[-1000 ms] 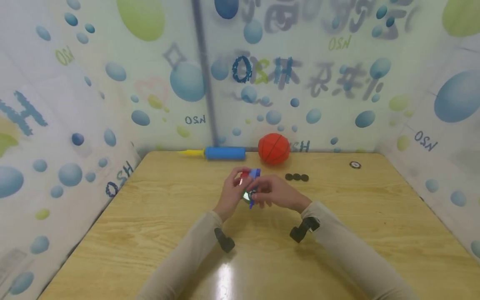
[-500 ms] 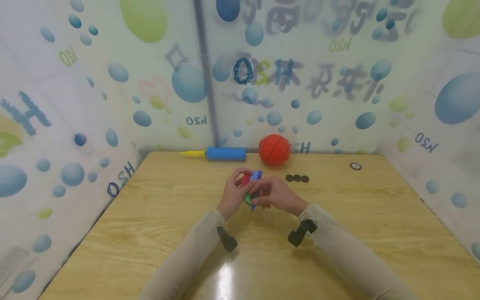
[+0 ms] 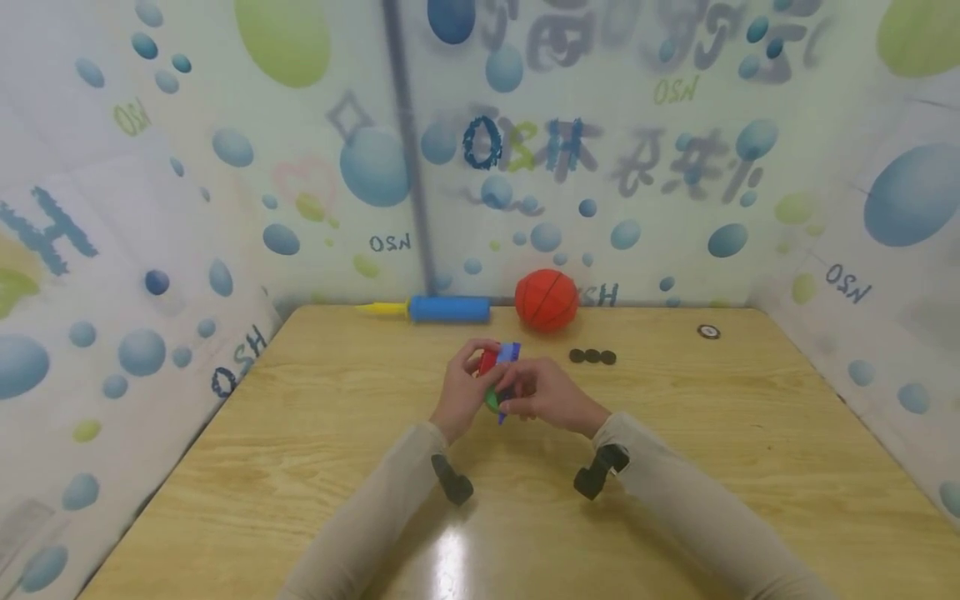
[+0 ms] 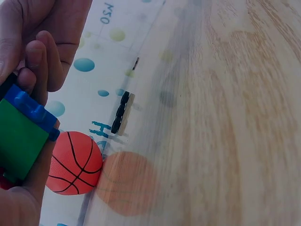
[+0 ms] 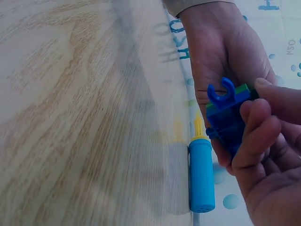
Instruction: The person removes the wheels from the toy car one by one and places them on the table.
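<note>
My left hand (image 3: pixel 457 392) grips a block-built toy (image 3: pixel 507 353) above the table, fingers on one side and thumb on the other. Its base (image 5: pixel 225 115) is blue with an open hook at one end, and a green block (image 4: pixel 21 139) and a red block (image 3: pixel 487 362) are fitted to it. My right hand (image 3: pixel 557 398) pinches a small black wheel (image 4: pixel 6 84) against the blue base's side, with thumb and fingers curled close. Most of that wheel is hidden by the fingertips.
At the back edge of the wooden table (image 3: pixel 337 450) lie a blue hand pump (image 3: pixel 450 309) with a yellow nozzle and a red ball (image 3: pixel 547 300) marked like a basketball. Three black discs (image 3: pixel 592 357) stand in a row; another disc with a pale centre (image 3: pixel 708 332) lies farther right.
The toy has turned slightly in my left hand, showing more green. My right fingers have closed in on its side, covering the wheel that showed before.
</note>
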Demonstrator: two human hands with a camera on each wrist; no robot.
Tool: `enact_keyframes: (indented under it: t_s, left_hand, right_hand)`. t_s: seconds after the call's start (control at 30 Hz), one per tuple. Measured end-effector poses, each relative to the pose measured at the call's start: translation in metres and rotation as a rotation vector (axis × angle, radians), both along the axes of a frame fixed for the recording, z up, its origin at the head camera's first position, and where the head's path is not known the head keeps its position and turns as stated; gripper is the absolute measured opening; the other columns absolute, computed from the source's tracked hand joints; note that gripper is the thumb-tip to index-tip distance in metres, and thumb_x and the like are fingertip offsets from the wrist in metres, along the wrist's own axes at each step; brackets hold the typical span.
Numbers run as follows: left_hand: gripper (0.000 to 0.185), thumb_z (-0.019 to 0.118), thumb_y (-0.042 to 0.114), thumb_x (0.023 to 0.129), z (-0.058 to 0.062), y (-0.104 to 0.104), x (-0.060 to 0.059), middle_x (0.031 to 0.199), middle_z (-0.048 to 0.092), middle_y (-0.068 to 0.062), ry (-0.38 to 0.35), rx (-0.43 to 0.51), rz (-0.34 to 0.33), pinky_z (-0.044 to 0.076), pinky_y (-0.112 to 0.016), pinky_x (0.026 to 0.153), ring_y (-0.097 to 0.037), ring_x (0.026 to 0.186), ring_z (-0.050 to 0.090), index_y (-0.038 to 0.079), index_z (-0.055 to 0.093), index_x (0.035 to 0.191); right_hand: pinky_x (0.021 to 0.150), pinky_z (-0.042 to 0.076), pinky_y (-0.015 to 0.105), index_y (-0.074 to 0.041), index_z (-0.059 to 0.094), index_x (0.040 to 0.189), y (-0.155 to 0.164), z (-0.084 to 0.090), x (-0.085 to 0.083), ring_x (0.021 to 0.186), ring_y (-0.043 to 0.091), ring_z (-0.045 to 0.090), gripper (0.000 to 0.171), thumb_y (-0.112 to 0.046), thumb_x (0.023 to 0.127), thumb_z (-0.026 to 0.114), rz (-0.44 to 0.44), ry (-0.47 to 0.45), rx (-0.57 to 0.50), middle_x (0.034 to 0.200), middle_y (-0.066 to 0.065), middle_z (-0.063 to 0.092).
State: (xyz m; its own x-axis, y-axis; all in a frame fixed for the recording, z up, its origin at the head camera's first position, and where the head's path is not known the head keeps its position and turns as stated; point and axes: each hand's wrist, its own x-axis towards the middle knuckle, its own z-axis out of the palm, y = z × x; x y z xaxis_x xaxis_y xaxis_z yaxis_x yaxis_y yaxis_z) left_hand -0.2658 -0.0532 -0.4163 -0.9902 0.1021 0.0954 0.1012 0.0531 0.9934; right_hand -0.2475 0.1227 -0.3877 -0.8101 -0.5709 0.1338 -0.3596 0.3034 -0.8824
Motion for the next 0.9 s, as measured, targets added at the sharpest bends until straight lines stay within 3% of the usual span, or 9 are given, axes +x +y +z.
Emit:
enact_keyframes:
  t_s: [0.27, 0.63, 0.8, 0.9]
  left_hand:
    - [0.028, 0.071, 0.012, 0.094, -0.004, 0.0, 0.004, 0.129, 0.065, -0.01, 0.0, 0.02, 0.002, 0.058, -0.032, 0.088, -0.027, 0.117, 0.06, 0.017, 0.063, 0.12]
    - [0.026, 0.071, 0.012, 0.093, 0.0, 0.001, -0.002, 0.132, 0.063, -0.006, 0.026, -0.022, -0.001, 0.058, -0.036, 0.089, -0.028, 0.117, 0.06, 0.018, 0.064, 0.118]
    - [0.024, 0.073, 0.018, 0.092, -0.005, -0.004, -0.005, 0.124, 0.066, -0.007, 0.004, -0.038, 0.033, 0.058, -0.028, 0.077, -0.024, 0.108, 0.062, 0.018, 0.065, 0.115]
    - [0.024, 0.074, 0.02, 0.092, -0.002, -0.008, -0.004, 0.117, 0.068, -0.013, -0.008, -0.022, 0.061, 0.057, -0.028, 0.071, -0.024, 0.1, 0.064, 0.018, 0.065, 0.114]
  right_hand:
    - [0.058, 0.056, 0.028, 0.0, 0.069, 0.095, -0.004, 0.0, 0.001, 0.061, 0.013, 0.061, 0.014, 0.0, 0.083, 0.076, 0.001, -0.006, 0.019, 0.086, 0.013, 0.069]
    - [0.059, 0.056, 0.028, 0.0, 0.068, 0.096, -0.004, 0.003, -0.001, 0.062, 0.014, 0.06, 0.014, 0.004, 0.084, 0.073, -0.034, 0.041, 0.055, 0.085, 0.012, 0.067]
    - [0.057, 0.053, 0.024, -0.003, 0.068, 0.093, -0.004, 0.001, 0.001, 0.061, 0.009, 0.058, 0.014, 0.003, 0.083, 0.075, -0.039, 0.176, 0.119, 0.076, 0.009, 0.066]
    - [0.056, 0.054, 0.025, -0.006, 0.069, 0.094, 0.002, 0.0, -0.002, 0.059, 0.008, 0.059, 0.012, -0.001, 0.085, 0.076, -0.04, 0.196, 0.123, 0.073, 0.009, 0.066]
